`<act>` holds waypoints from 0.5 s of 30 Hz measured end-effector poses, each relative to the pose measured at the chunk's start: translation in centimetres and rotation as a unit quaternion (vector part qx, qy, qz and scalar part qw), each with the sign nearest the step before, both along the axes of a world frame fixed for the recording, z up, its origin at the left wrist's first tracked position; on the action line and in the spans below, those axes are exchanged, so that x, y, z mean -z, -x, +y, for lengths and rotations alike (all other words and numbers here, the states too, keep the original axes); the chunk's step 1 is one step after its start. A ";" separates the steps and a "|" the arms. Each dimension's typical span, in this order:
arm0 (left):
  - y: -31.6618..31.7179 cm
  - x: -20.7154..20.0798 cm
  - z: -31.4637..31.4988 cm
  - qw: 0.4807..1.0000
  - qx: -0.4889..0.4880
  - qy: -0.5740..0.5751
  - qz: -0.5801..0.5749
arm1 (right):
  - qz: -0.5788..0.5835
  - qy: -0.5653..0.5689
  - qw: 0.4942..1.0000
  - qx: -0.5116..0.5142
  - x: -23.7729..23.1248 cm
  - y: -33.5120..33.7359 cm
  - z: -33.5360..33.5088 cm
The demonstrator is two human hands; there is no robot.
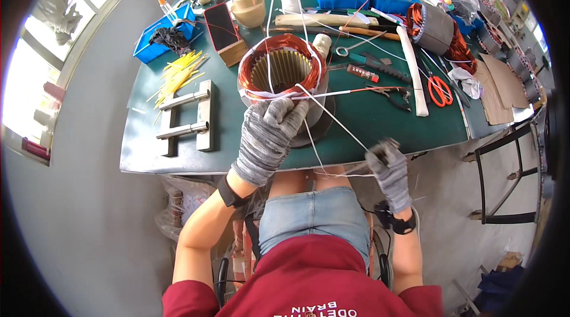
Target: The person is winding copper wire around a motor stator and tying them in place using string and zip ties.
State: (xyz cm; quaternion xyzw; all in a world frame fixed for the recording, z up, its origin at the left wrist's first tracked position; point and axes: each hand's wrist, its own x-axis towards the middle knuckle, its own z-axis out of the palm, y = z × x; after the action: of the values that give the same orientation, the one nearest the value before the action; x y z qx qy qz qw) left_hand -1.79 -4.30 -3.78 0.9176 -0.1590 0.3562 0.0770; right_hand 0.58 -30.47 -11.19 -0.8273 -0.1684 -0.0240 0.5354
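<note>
Toward the desk's point(427, 130) front edge sits a copper-wound stator point(249, 79); the left hand point(266, 139) lays its fingers together against the near rim, grip hidden; the right hand point(390, 175), blurred, seems clamped on white cord point(338, 122). A sharp pull could snap it. Tools point(386, 70) crowd the green top; grey floor point(445, 189) surrounds.

This is a workshop, evidently one for coil winding. A green-topped workbench point(368, 124) carries a ring-shaped core wound with orange copper wire point(291, 67). Right of that core lie dark metal pliers point(390, 89) and orange-handled scissors point(440, 87); left of it, a grey steel frame point(205, 116) and thin yellow strips point(180, 74); beyond it, blue plastic bins point(341, 0); farther right, a grey copper-wound cylinder point(431, 29).
</note>
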 end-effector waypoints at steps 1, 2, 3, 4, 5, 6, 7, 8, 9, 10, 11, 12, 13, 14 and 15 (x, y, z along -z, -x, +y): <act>0.0 0.1 -0.3 1.000 -0.007 -0.017 0.018 | -0.029 0.044 0.998 0.025 2.0 0.4 -2.6; 0.2 0.1 0.0 1.000 -0.007 -0.019 0.020 | -0.074 0.119 0.989 0.052 2.3 1.1 -4.0; -0.1 0.3 0.0 0.999 -0.004 -0.031 0.028 | -0.080 0.157 0.981 0.081 5.1 1.5 -6.7; 0.1 0.2 0.1 0.998 -0.007 -0.044 0.036 | -0.065 0.163 0.981 0.087 6.7 2.1 -9.1; 0.2 0.4 0.3 0.999 -0.007 -0.014 0.032 | -0.071 0.196 0.972 0.104 8.4 2.9 -11.2; 0.0 0.4 0.4 0.999 -0.007 -0.012 0.033 | -0.061 0.221 0.967 0.114 9.6 3.8 -13.2; -0.3 0.1 0.3 1.000 0.008 0.020 0.013 | -0.051 0.246 0.960 0.123 10.4 4.6 -15.0; -0.5 -0.2 0.0 0.998 0.022 0.053 -0.007 | -0.051 0.249 0.960 0.122 11.4 5.1 -17.0; -0.5 -0.4 -0.4 0.985 0.006 0.167 0.045 | 0.022 0.257 0.957 0.135 12.4 5.7 -18.9; -0.5 -0.4 -0.3 0.984 0.005 0.169 0.046 | 0.095 0.262 0.949 0.149 13.7 6.3 -20.8; -0.7 -0.4 0.0 0.992 0.018 0.122 0.012 | 0.127 0.167 0.962 0.172 16.2 6.8 -22.9; -0.8 -0.2 0.1 0.997 0.026 0.073 -0.021 | 0.127 0.169 0.962 0.171 16.1 6.5 -22.8; -0.6 0.1 0.2 0.994 0.014 0.108 0.010 | 0.060 0.267 0.952 0.139 15.9 6.1 -22.6; -0.6 0.1 0.2 0.994 0.011 0.109 0.009 | -0.009 0.360 0.927 0.102 15.0 5.2 -21.7; -0.5 0.2 0.1 0.996 0.012 0.084 0.024 | -0.101 0.335 0.932 0.093 12.0 3.8 -17.9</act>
State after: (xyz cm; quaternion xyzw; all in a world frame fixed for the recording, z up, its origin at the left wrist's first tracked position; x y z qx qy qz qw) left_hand -1.25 -4.16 -3.96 0.9141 -0.1374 0.3456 0.1615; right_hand -3.20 -48.37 -23.16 -0.9638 -0.1420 -0.0996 0.2024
